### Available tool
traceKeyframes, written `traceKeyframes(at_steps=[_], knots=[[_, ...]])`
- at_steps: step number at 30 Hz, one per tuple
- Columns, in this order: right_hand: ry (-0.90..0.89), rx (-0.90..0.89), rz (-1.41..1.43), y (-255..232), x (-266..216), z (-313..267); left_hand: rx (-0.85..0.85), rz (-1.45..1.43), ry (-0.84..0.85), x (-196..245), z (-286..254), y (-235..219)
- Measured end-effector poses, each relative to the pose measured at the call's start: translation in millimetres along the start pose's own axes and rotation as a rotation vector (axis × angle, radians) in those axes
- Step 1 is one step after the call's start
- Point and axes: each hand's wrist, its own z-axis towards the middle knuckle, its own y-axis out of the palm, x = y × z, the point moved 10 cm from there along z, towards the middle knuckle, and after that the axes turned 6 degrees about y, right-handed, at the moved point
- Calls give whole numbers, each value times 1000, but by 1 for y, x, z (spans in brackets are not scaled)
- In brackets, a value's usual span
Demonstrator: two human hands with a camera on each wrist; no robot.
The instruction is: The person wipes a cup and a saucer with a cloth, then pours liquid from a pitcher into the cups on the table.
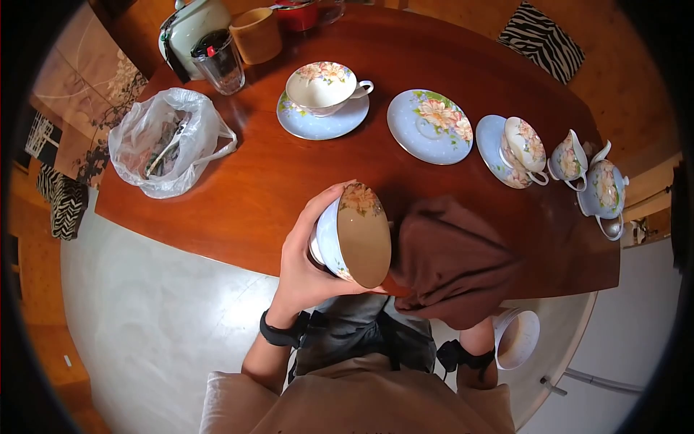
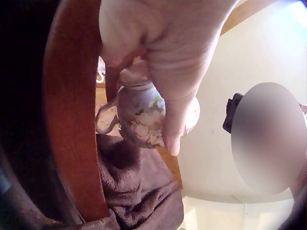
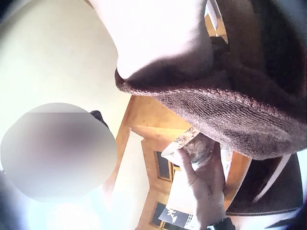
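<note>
My left hand (image 1: 295, 264) holds a floral, pale-blue teacup (image 1: 330, 235) around its body, with the thumb below and fingers above. The cup is tipped on its side, and its mouth faces right toward a brown cloth (image 1: 457, 253). In the left wrist view the cup's handle and painted flowers (image 2: 146, 125) show beside the thumb. The cloth drapes over my right hand (image 3: 160, 40), leaving only the wrist end bare; its fingers are hidden, so I cannot tell how they lie. The cloth hangs just right of the cup, above the table's near edge.
Across the wooden table (image 1: 238, 239) stand a cup on a saucer (image 1: 325, 129), a bare saucer (image 1: 430, 134), another cup and saucer (image 1: 491, 137), a creamer (image 1: 569, 159) and a teapot (image 1: 606, 189). A plastic bag (image 1: 170, 145) lies left. A white bin (image 1: 517, 338) stands below right.
</note>
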Motion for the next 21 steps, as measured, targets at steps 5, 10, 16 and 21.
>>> traceKeyframes(at_steps=[5,10,16,21], knots=[[-531,-98,-878,55,-76,6,-66,-3,-59,-5,0,6],[-168,-268,-753,66,-60,20,-102,5,-45,1,4,8],[-258,-334,-817,82,-64,29,-85,30,-67,-3,2,4],[129,-459,-373,72,-49,19,-97,43,-70,2,3,5]])
